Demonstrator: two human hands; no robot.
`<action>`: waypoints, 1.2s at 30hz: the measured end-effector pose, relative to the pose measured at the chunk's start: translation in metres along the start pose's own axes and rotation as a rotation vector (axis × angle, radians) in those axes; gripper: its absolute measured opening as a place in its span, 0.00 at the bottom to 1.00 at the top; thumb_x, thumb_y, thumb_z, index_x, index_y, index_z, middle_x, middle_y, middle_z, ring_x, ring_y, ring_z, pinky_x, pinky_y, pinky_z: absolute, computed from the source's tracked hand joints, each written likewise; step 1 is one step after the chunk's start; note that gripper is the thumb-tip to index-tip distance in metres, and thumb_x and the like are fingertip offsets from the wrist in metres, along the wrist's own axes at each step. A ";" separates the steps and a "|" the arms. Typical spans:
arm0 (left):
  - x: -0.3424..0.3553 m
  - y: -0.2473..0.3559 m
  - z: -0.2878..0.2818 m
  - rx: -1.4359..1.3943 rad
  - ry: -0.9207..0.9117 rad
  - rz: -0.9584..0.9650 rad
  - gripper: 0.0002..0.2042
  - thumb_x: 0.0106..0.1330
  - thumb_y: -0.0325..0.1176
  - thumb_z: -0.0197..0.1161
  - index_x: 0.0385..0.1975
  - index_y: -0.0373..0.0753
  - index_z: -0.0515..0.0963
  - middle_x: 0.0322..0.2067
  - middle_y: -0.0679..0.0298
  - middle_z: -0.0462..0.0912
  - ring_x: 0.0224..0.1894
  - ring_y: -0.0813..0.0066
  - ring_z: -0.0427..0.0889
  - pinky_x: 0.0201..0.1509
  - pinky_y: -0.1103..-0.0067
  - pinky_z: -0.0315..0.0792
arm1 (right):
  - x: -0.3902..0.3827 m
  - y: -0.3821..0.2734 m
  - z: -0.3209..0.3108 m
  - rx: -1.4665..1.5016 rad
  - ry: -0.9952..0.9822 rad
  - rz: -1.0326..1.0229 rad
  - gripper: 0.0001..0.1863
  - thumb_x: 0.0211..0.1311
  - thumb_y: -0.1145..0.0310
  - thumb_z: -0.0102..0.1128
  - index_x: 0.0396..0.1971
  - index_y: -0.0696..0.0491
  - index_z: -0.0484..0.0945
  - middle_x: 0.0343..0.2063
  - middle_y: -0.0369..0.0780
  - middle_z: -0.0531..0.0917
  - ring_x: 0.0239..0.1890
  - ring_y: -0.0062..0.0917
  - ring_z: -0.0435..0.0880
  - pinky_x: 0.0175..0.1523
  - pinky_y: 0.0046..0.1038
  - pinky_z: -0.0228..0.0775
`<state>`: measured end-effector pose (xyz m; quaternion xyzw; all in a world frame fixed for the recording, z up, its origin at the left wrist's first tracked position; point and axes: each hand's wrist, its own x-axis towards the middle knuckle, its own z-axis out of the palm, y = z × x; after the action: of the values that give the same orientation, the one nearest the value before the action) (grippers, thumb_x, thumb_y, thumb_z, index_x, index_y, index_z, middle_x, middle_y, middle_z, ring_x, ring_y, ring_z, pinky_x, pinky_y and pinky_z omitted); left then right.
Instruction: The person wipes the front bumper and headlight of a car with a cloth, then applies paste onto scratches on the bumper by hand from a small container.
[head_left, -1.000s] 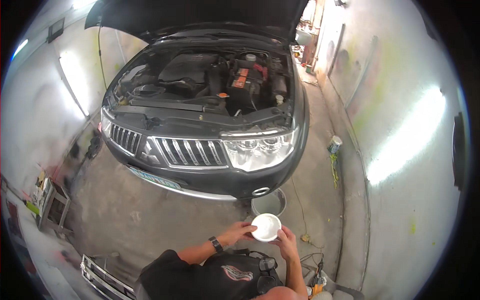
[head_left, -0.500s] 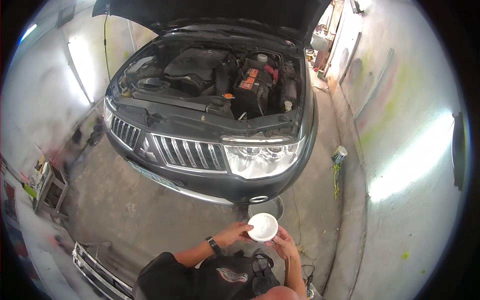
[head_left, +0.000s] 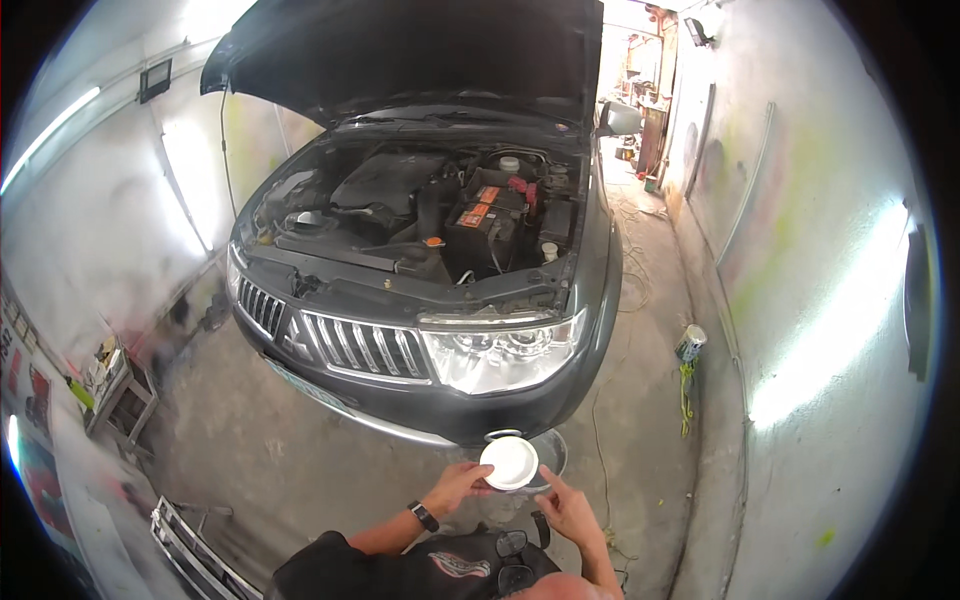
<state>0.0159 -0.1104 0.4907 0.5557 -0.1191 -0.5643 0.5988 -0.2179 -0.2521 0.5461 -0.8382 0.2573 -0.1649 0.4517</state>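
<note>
My left hand (head_left: 457, 487) is closed on the near left rim of a round white tub (head_left: 509, 462), thumb over the edge. The tub is tilted so its bright white inside faces up; whatever is in it is too washed out to make out. Close by the tub's right side is my right hand (head_left: 568, 512), apart from it, index finger stretched up and thumb spread away from it. Past the tub, a dark grey car (head_left: 360, 382) stands with its bonnet (head_left: 420, 70) raised and its clear headlight (head_left: 505, 355) facing me.
Under the front bumper, partly behind the tub, is a grey basin (head_left: 552, 455). A paint-stained can (head_left: 690, 343) lies by the right wall (head_left: 830, 300). At the left are a small wooden stand (head_left: 125, 405) and a metal frame (head_left: 195, 550). A cable runs along the floor.
My right hand has come off the tub, and its index finger now points up. My left hand keeps hold of the tub. The view has tilted up, showing more bonnet.
</note>
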 end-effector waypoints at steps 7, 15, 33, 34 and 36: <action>0.016 -0.021 0.037 -0.017 0.038 0.001 0.21 0.68 0.43 0.70 0.50 0.30 0.79 0.42 0.60 0.86 0.43 0.74 0.86 0.48 0.78 0.82 | -0.004 0.005 -0.014 -0.442 -0.168 -0.068 0.42 0.62 0.60 0.68 0.74 0.47 0.59 0.21 0.47 0.84 0.25 0.47 0.84 0.33 0.47 0.74; 0.015 -0.027 0.059 0.039 0.045 -0.008 0.26 0.68 0.43 0.70 0.56 0.26 0.77 0.50 0.54 0.82 0.49 0.68 0.85 0.54 0.75 0.82 | -0.006 0.005 -0.021 -0.527 -0.186 -0.076 0.41 0.60 0.58 0.69 0.72 0.48 0.62 0.20 0.51 0.83 0.26 0.52 0.84 0.34 0.50 0.75; 0.018 -0.058 0.032 0.126 0.190 0.017 0.21 0.68 0.38 0.69 0.54 0.29 0.79 0.46 0.57 0.86 0.44 0.69 0.87 0.46 0.74 0.82 | 0.008 0.028 0.022 -0.494 -0.308 0.027 0.40 0.62 0.57 0.67 0.72 0.52 0.61 0.25 0.53 0.84 0.29 0.50 0.85 0.36 0.50 0.75; 0.018 -0.063 0.029 0.060 0.172 0.042 0.21 0.68 0.37 0.69 0.54 0.29 0.79 0.45 0.57 0.86 0.44 0.69 0.87 0.47 0.73 0.83 | 0.008 0.027 0.020 -0.442 -0.302 -0.030 0.39 0.63 0.57 0.67 0.71 0.53 0.63 0.25 0.53 0.84 0.30 0.50 0.85 0.36 0.50 0.75; 0.024 -0.080 0.013 0.035 0.170 0.027 0.20 0.68 0.36 0.69 0.54 0.29 0.79 0.46 0.57 0.86 0.44 0.68 0.87 0.47 0.72 0.84 | 0.012 0.014 0.015 -0.417 -0.290 -0.033 0.38 0.62 0.60 0.68 0.70 0.54 0.65 0.23 0.51 0.83 0.26 0.46 0.85 0.35 0.43 0.76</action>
<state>-0.0296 -0.1162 0.4197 0.6102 -0.0852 -0.5050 0.6045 -0.2043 -0.2559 0.5265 -0.9322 0.2045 0.0065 0.2985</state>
